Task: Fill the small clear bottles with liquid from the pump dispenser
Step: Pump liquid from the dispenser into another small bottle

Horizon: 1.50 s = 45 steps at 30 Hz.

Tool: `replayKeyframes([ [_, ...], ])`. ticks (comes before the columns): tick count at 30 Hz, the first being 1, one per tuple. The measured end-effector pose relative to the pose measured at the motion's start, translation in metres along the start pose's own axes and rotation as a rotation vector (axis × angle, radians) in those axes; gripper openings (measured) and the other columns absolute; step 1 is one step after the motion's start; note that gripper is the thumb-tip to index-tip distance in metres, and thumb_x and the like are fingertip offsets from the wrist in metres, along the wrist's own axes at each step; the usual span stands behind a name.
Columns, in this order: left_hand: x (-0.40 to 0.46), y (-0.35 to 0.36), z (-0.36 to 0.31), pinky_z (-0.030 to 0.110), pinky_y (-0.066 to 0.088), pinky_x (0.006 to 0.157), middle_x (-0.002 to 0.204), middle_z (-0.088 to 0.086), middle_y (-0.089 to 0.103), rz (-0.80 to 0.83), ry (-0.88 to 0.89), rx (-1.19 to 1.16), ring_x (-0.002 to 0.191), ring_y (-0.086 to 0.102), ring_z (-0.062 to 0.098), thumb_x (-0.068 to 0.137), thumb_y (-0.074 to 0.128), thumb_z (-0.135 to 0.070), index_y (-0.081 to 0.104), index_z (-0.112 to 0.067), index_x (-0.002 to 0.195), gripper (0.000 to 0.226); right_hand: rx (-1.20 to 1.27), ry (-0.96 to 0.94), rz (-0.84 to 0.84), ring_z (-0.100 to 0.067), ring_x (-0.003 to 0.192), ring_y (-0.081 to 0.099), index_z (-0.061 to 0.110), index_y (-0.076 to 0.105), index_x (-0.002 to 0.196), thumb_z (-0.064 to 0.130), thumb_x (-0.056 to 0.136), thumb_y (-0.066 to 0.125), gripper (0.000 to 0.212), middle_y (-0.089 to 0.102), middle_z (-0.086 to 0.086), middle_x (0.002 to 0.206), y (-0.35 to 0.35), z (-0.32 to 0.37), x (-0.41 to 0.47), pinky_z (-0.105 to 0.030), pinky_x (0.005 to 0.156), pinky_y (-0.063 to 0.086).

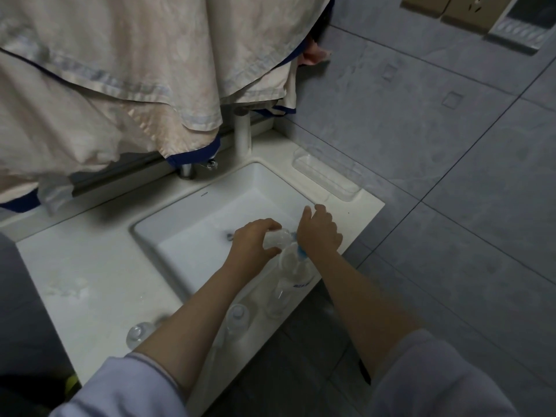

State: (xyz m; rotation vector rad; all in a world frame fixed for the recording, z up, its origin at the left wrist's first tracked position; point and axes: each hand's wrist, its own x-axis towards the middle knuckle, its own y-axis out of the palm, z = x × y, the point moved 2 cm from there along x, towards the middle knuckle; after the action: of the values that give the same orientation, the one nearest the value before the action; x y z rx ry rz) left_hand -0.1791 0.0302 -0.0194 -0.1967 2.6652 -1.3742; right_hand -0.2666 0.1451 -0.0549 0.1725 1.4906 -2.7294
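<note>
Head view, left hand (254, 240) grips blurred small bottle (278, 238), right hand (319, 231) hides dispenser top.

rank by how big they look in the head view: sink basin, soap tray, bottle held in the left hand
1. Sink basin
2. Soap tray
3. Bottle, partly hidden by the left hand, so its rank is unsure.

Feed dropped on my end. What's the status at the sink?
Left hand grips a small clear bottle, tilted over the basin. Right hand on the pump dispenser. Two more bottles wait at the counter edge. Nothing blocking.
</note>
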Motion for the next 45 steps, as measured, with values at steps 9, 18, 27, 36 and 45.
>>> replayKeyframes([
  [9,-0.004,-0.001,0.002,0.034,0.04,0.104,0.126,0.004,0.057,0.06,-0.011,0.009,0.114,0.054,0.018,0.086,0.063,-0.03,0.052,-0.014,0.126,0.043,-0.136,-0.072,-0.08,-0.028,0.129,0.04,0.017,0.028,0.146,0.053,0.099,0.021,0.059,0.04,-0.009,0.144,-0.007,0.004,0.0,-0.048,0.105,0.028],
  [18,-0.008,-0.003,0.001,0.03,0.041,0.1,0.122,0.003,0.061,-0.02,0.042,0.018,0.111,0.055,0.018,0.086,0.063,-0.031,0.057,-0.014,0.121,0.039,-0.121,-0.046,-0.064,-0.028,0.127,0.042,0.019,0.026,0.147,0.047,0.101,0.019,0.055,0.04,-0.009,0.144,-0.002,0.003,-0.003,-0.048,0.105,0.028],
  [27,-0.011,-0.004,0.0,0.033,0.042,0.1,0.122,0.004,0.061,0.002,0.035,0.022,0.112,0.056,0.018,0.087,0.061,-0.03,0.056,-0.015,0.123,0.039,-0.16,-0.073,-0.076,-0.027,0.139,0.026,0.022,0.02,0.15,0.052,0.099,0.017,0.059,0.032,-0.006,0.151,-0.003,0.002,-0.005,-0.053,0.113,0.017],
  [36,-0.011,-0.011,-0.008,0.037,0.043,0.099,0.118,0.005,0.064,-0.003,0.031,-0.005,0.108,0.058,0.021,0.085,0.064,-0.03,0.06,-0.014,0.118,0.036,-0.095,-0.068,-0.034,-0.027,0.139,0.028,0.02,0.022,0.149,0.05,0.1,0.017,0.058,0.029,-0.007,0.152,-0.01,0.004,-0.004,-0.052,0.112,0.02],
  [45,-0.011,-0.011,-0.006,0.037,0.043,0.099,0.118,0.005,0.064,0.005,0.026,0.009,0.108,0.058,0.021,0.086,0.062,-0.03,0.061,-0.014,0.116,0.034,-0.107,-0.052,-0.012,-0.028,0.137,0.03,0.02,0.021,0.149,0.05,0.1,0.015,0.058,0.03,-0.009,0.152,-0.003,0.004,-0.002,-0.052,0.111,0.02],
])
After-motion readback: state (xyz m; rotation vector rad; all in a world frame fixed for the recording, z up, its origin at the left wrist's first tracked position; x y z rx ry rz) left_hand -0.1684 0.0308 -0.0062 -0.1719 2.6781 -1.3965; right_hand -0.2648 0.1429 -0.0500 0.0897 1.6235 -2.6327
